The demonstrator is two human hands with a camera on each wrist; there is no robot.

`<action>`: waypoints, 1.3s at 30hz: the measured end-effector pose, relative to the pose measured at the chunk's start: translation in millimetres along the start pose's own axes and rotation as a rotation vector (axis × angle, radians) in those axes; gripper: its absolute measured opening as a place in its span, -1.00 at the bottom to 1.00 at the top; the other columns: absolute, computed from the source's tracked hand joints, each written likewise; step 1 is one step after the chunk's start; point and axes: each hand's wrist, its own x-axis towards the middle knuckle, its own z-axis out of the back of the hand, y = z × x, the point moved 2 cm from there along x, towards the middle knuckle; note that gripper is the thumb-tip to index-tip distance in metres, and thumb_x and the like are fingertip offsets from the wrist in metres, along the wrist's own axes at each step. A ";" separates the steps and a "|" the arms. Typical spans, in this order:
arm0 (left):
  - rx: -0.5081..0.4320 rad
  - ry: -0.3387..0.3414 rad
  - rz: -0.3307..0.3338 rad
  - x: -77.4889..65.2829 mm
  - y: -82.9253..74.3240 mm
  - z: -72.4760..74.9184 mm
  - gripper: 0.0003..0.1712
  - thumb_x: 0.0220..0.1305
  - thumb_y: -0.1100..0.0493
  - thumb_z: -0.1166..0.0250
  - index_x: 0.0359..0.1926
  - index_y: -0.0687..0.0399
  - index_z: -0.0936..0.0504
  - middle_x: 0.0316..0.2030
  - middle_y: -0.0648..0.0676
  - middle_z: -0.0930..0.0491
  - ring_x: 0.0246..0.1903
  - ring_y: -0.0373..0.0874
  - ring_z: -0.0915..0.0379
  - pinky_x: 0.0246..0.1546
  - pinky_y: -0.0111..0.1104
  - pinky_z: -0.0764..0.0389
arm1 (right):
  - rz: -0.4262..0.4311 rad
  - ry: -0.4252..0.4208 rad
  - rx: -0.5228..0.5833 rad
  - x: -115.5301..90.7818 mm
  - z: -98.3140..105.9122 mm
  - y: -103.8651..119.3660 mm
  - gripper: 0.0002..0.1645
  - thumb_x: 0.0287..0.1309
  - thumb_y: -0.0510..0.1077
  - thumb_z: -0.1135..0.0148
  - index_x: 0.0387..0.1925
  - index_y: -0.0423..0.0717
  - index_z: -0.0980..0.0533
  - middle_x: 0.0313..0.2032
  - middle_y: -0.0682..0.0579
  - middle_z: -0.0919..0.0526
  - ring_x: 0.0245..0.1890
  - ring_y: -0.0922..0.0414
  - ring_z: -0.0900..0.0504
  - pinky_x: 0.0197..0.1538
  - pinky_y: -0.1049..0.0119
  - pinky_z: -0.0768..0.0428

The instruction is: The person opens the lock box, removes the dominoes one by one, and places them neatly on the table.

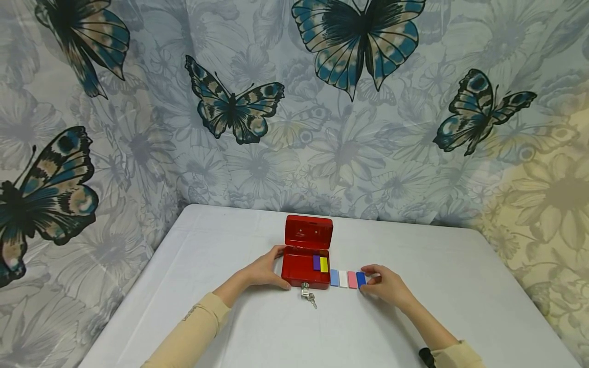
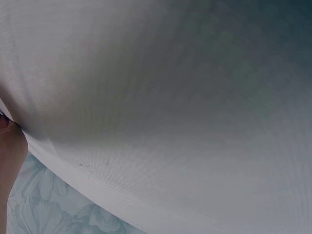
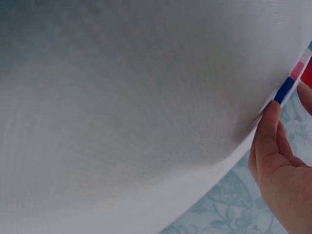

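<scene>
A small red cash box stands on the white table with its lid raised. Inside, a purple block and a yellow block lie side by side at the right. My left hand grips the box's left side, thumb at the front corner. Right of the box runs a row of flat rectangular blocks: light blue, white, pink and dark blue. Thumb and index finger of my right hand pinch the dark blue block at its ends.
A key hangs at the lock on the box's front, over the white tablecloth. Behind the table hangs a butterfly-patterned cloth. The left wrist view mostly shows white cloth.
</scene>
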 end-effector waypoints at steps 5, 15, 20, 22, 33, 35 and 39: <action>0.013 0.000 0.004 -0.1 -0.3 0.0 0.19 -0.17 -0.01 -0.62 0.42 0.06 -0.11 0.37 0.14 -0.26 0.36 0.04 -0.15 0.34 0.04 -0.19 | -0.041 -0.009 0.026 -0.5 1.2 -1.6 -0.46 0.03 -0.21 -0.45 0.07 -0.25 -0.53 -0.09 -0.09 -0.62 -0.23 0.08 -0.57 -0.26 0.32 -0.56; 0.012 -0.002 0.004 -0.8 -2.1 0.7 0.19 -0.16 0.00 -0.62 0.42 0.05 -0.11 0.36 0.13 -0.27 0.35 0.04 -0.16 0.34 0.03 -0.19 | -0.086 -0.011 0.091 2.5 2.4 -4.4 -0.45 0.08 -0.10 -0.43 0.09 -0.23 -0.53 -0.04 -0.12 -0.62 -0.13 0.02 -0.60 -0.14 0.17 -0.63; 0.003 -0.003 0.004 -1.9 -2.5 0.6 0.18 -0.17 0.00 -0.62 0.42 0.06 -0.12 0.36 0.14 -0.27 0.35 0.05 -0.16 0.34 0.04 -0.19 | -0.111 -0.008 0.186 3.4 1.3 -5.2 -0.45 0.10 -0.12 -0.41 0.10 -0.26 -0.52 -0.06 -0.12 -0.64 -0.12 0.05 -0.60 -0.14 0.29 -0.59; 0.001 -0.003 0.002 -1.9 -1.7 0.3 0.17 -0.17 0.01 -0.62 0.41 0.07 -0.13 0.36 0.15 -0.27 0.35 0.06 -0.16 0.34 0.05 -0.19 | -0.121 0.002 0.237 3.3 0.8 -5.1 -0.46 0.12 -0.14 -0.39 0.11 -0.28 -0.51 -0.05 -0.13 -0.63 -0.12 0.07 -0.59 -0.13 0.35 -0.58; 0.013 -0.001 0.000 -0.7 -0.4 0.4 0.18 -0.16 -0.01 -0.61 0.42 0.07 -0.12 0.36 0.14 -0.27 0.36 0.05 -0.16 0.34 0.04 -0.19 | -0.134 0.068 0.393 4.0 -2.1 9.4 -0.42 0.26 -0.10 -0.27 0.22 -0.31 -0.41 0.14 -0.23 -0.51 0.01 0.07 -0.54 0.10 0.17 -0.56; 0.021 -0.002 -0.002 -0.4 -0.2 0.3 0.18 -0.16 -0.02 -0.61 0.41 0.07 -0.12 0.36 0.14 -0.27 0.35 0.05 -0.16 0.33 0.05 -0.20 | -0.129 0.071 0.409 6.0 -3.3 12.1 -0.43 0.26 -0.11 -0.26 0.23 -0.31 -0.41 0.15 -0.24 -0.50 0.03 0.06 -0.53 0.15 0.10 -0.53; 0.008 -0.001 -0.009 -1.6 -2.6 0.5 0.18 -0.17 0.00 -0.62 0.42 0.07 -0.12 0.36 0.13 -0.27 0.36 0.04 -0.15 0.35 0.02 -0.19 | -0.133 0.065 0.420 9.0 -7.4 16.6 -0.45 0.27 -0.13 -0.24 0.22 -0.29 -0.42 0.17 -0.23 -0.50 0.05 0.03 -0.53 0.20 0.05 -0.49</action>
